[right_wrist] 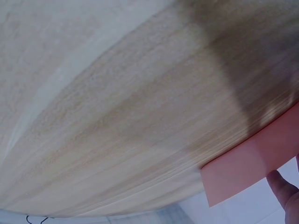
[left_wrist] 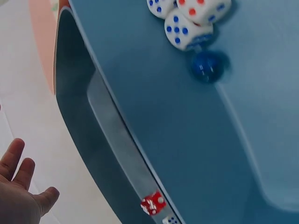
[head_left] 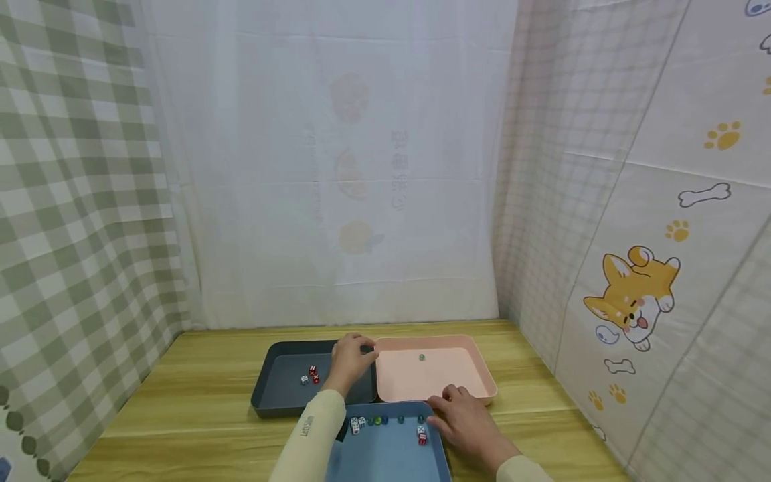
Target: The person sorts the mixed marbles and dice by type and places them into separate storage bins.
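My left hand [head_left: 351, 360] hovers where the dark tray [head_left: 271, 405] and the pink tray [head_left: 430, 343] meet. In the left wrist view its fingers [left_wrist: 13, 158] and thumb are apart, with nothing seen between them. My right hand [head_left: 465, 420] is at the back right corner of the blue tray [head_left: 385, 462], fingers loosely bent beside the pink tray's front rim. The blue tray holds white dice [head_left: 355, 426], a red die [head_left: 422, 439] and several marbles [head_left: 378, 420]. One greenish marble [head_left: 421, 357] lies in the pink tray. Red dice [head_left: 316, 379] and a white die [head_left: 304, 380] lie in the dark tray.
The trays stand close together on a wood-patterned table [head_left: 199, 402]. A white curtain [head_left: 337, 167] hangs behind the table. Green checked cloth [head_left: 90, 187] closes the left side, and a dog-print cloth [head_left: 662, 201] the right.
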`<action>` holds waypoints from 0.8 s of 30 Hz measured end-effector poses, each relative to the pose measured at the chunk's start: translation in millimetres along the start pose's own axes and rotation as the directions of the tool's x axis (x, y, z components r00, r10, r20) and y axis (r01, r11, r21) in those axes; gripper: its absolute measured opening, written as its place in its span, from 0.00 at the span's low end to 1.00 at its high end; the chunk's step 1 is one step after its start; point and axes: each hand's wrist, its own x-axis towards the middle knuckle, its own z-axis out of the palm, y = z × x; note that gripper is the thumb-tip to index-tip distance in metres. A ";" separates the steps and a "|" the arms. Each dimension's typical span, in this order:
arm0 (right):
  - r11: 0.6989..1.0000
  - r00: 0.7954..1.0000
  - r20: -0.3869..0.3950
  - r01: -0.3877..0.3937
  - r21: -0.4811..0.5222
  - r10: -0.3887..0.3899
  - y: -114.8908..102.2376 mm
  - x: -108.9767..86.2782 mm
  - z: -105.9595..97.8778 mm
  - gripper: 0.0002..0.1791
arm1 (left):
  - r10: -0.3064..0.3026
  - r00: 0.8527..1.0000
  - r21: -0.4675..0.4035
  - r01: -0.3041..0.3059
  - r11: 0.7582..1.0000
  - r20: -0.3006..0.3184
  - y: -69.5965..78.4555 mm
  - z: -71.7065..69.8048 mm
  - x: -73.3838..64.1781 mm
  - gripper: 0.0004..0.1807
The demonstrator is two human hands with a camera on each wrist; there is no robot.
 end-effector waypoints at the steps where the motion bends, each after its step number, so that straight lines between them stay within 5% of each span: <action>1: 1.000 1.000 -0.001 0.000 0.000 0.000 0.2 -0.1 -0.1 0.18 | 0.001 1.000 0.001 -0.001 1.000 -0.003 -0.6 -2.2 -0.4 0.10; 16: 1.000 1.000 -0.006 0.009 0.000 -0.009 2.2 0.1 0.4 0.19 | -0.015 0.998 0.036 0.013 0.999 0.053 -9.3 -36.0 -6.0 0.12; 24: 1.000 1.000 -0.020 0.022 -0.002 -0.022 4.2 0.1 3.4 0.19 | 0.021 0.988 0.058 -0.031 0.998 0.154 -15.0 -42.2 -16.1 0.11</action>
